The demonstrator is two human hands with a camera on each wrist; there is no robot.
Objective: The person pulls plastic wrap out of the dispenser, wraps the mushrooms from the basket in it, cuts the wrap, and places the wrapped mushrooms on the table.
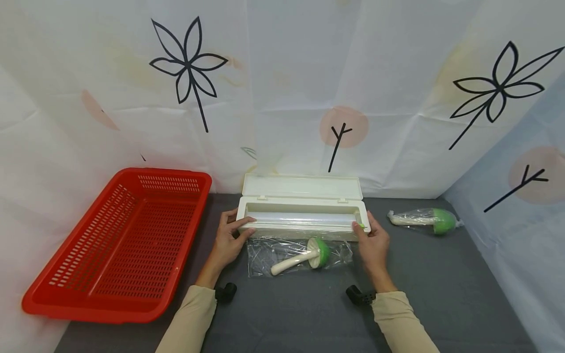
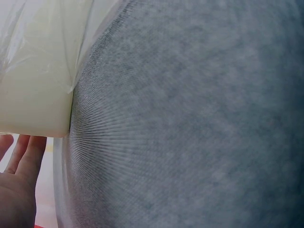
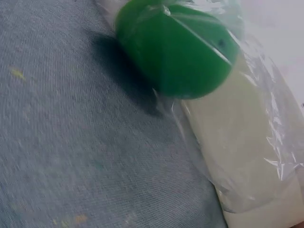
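A cream cling film dispenser [image 1: 304,236] lies with its lid [image 1: 302,187] raised and a film roll [image 1: 304,218] inside. My left hand [image 1: 229,238] grips its left end; in the left wrist view, fingers [image 2: 32,159] extend along the dispenser's end. My right hand [image 1: 372,242] holds the right end, thumb at the front corner. A sheet of clear film [image 1: 260,255] stretches out in front, with a toy mushroom [image 1: 319,252], green-capped and white-stemmed, lying at it. In the right wrist view the green cap [image 3: 175,52] shows close beside the dispenser's front, film over it.
At the left stands a large red plastic basket [image 1: 165,230] with slotted walls. Another green-capped mushroom [image 1: 443,221], wrapped in film with twisted ends, lies to the right. A white patterned cloth [image 1: 287,88] hangs behind the dark grey table [image 1: 291,318].
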